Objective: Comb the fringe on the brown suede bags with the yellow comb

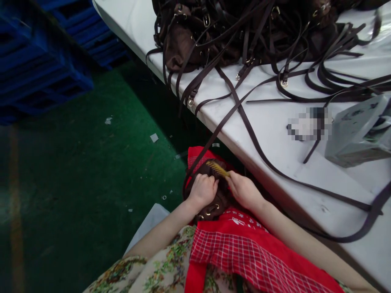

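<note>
A dark brown bag with gold-coloured eyelets lies on my lap, over a red apron. My left hand is closed on the bag's fabric, its fingers curled in. My right hand grips the end of a small yellow brush, whose toothed or bristled head lies over the bag just beyond my left hand. Whether the bristles press on the fabric is hard to make out. A long dark strap runs from beside the bag up onto the table.
On the white table to the right lies a heap of dark brown bags with straps and buckles. A translucent plastic container stands at the right. Blue pallets are stacked at far left on the green floor, with paper scraps about.
</note>
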Available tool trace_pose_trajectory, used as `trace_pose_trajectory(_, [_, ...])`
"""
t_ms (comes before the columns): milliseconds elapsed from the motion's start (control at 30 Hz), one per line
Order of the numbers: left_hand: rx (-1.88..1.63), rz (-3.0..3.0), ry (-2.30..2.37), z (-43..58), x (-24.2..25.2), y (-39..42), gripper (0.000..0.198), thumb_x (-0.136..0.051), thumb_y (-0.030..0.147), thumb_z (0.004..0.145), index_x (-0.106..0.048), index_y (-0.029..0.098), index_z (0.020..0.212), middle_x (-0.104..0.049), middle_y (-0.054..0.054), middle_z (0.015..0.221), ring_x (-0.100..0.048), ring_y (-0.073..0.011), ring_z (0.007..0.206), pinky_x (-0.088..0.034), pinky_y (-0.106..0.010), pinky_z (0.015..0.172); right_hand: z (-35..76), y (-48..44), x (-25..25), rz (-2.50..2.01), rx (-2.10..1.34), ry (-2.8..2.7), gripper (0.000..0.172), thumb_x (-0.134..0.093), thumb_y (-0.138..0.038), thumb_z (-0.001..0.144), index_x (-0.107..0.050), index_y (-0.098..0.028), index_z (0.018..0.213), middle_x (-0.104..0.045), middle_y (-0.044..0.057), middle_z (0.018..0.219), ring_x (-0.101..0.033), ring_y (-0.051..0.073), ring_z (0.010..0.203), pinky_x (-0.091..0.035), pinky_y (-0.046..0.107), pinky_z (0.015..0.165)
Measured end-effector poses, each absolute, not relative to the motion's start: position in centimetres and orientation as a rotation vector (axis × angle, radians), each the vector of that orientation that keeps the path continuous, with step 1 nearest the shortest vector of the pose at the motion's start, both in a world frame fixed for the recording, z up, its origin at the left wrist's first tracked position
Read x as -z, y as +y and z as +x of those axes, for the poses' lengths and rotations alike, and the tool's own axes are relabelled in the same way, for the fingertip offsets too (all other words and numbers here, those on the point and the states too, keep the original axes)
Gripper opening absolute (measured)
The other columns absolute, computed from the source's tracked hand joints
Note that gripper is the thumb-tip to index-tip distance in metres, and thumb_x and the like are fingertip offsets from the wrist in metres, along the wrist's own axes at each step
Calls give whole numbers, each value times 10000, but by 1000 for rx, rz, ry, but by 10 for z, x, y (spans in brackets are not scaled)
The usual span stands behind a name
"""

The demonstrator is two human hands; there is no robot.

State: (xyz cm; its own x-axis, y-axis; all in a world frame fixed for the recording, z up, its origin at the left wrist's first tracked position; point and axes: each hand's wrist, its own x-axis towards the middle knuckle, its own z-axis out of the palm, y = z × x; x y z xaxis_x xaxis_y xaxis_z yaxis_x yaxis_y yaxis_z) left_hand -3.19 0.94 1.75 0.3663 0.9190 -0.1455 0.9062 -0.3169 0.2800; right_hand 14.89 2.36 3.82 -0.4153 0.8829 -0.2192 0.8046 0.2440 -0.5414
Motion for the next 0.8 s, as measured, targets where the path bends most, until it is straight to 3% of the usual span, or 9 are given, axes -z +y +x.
trace_pose_trajectory(100, [-124, 2391, 1493, -31, -20, 6, 297, -378, 257, 929, -602, 144, 770, -636, -106, 745, -589, -241, 778, -407, -389, 773, 134, 21, -34, -1694, -743, -2735, 208, -313, -248, 975, -512, -186, 976, -635, 70, 899, -626, 162, 689, -383, 240, 544])
trace_pose_trajectory(233, [-156, 2447, 1466, -31, -22, -1, 378, -299, 284, 959, -584, 150, 750, -603, -99, 684, -571, -235, 729, -401, -396, 764, 127, 32, -33, -1910, -500, -2774, 245, -338, -176, 934, -482, -169, 1132, -611, 120, 998, -646, 203, 757, -377, 257, 519])
trace_pose_trajectory(467, [-87, 2446, 1481, -31, -27, -3, 404, -277, 297, 962, -589, 151, 753, -597, -110, 680, -559, -234, 713, -383, -399, 750, 122, 40, -23, -1978, -917, -2509, 198, -348, -219, 953, -485, -178, 1090, -667, 84, 924, -645, 198, 769, -390, 258, 595])
trace_pose_trajectory(600, [-101, 2488, 1166, -24, -32, -15, 314, -365, 261, 916, -586, 171, 713, -589, -87, 642, -550, -212, 678, -389, -387, 723, 133, 58, -10, -2087, -989, -2300, 325, -241, -257, 996, -541, -134, 970, -677, 140, 890, -642, 202, 778, -398, 266, 658])
trace_pose_trajectory(700, [-365, 2281, 1311, -30, -23, -21, 292, -390, 300, 900, -559, 175, 697, -590, -84, 650, -560, -206, 679, -419, -374, 708, 149, 67, -5, -2145, -936, -2233, 354, -231, -282, 1003, -546, -128, 953, -677, 146, 876, -637, 210, 795, -399, 273, 697])
trace_pose_trajectory(800, [-795, 1607, 1737, -48, -5, -16, 367, -292, 357, 953, -532, 173, 744, -604, -66, 685, -572, -163, 638, -457, -318, 656, 164, 59, -9, -2018, -993, -2124, 336, -255, -335, 1004, -528, -166, 903, -664, 73, 757, -618, 179, 688, -399, 257, 676])
